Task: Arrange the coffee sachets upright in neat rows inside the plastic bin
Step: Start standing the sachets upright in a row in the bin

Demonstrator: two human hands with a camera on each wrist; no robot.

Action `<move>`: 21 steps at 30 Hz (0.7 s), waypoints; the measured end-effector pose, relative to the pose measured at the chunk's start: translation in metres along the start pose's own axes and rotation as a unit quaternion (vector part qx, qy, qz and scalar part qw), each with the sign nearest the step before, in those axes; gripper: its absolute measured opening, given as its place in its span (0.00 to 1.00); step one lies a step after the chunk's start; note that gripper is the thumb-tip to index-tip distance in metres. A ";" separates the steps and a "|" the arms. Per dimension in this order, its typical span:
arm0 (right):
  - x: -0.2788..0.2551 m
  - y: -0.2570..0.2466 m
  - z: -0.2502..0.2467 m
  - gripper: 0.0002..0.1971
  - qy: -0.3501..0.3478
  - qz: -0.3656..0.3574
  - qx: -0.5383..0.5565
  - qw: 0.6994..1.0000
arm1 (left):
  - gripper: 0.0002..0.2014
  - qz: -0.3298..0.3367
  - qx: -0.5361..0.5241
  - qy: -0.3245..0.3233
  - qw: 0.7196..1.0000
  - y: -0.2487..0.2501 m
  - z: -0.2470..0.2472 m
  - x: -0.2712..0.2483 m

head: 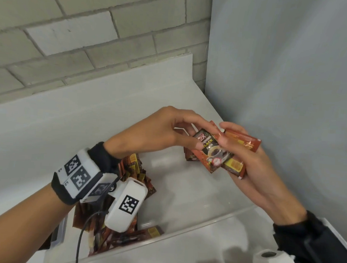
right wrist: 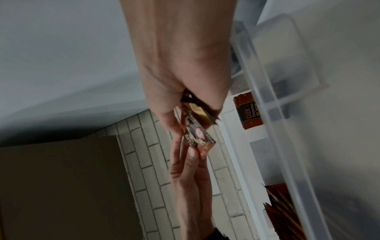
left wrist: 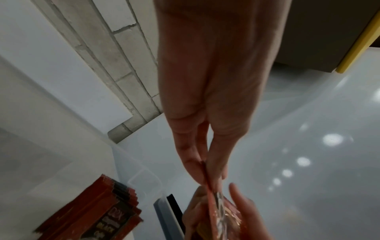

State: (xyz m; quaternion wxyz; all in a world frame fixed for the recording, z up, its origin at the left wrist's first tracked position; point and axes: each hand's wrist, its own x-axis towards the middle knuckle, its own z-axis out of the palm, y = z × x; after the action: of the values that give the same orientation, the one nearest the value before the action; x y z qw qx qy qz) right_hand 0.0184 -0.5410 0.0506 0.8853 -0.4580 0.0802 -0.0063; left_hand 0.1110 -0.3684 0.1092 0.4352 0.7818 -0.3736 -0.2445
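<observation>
left hand (head: 160, 130) pinches top sachet (head: 210, 152) by thumb and fingertips | right hand (head: 245, 166) curls round a fanned bunch of sachets (head: 236, 147), above bin (head: 193, 230) at 2 o'clock | likely light, limp, slick foil: take by the edges | left wrist view alone shows upright row (left wrist: 98, 211); head view shows loose pile (head: 137, 169) at 8 o'clock

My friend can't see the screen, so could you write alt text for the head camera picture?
Two bare hands hold a small bundle of red-brown coffee sachets above a clear plastic bin: the right hand cradles it and the left hand pinches the front sachet. Loose sachets lie heaped in the bin's left end, beneath the left wrist.
</observation>
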 end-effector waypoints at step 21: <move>-0.001 -0.003 -0.001 0.10 0.093 -0.063 0.070 0.991 | 0.17 0.087 0.440 -0.110 0.887 -0.044 0.031 0.040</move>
State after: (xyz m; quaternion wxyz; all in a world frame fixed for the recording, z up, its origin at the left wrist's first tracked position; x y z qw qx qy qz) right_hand 0.0175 -0.5432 0.0524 0.9017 -0.3966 0.1325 -0.1099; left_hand 0.1299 -0.4007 0.0535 0.0224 0.8254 -0.5550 -0.1009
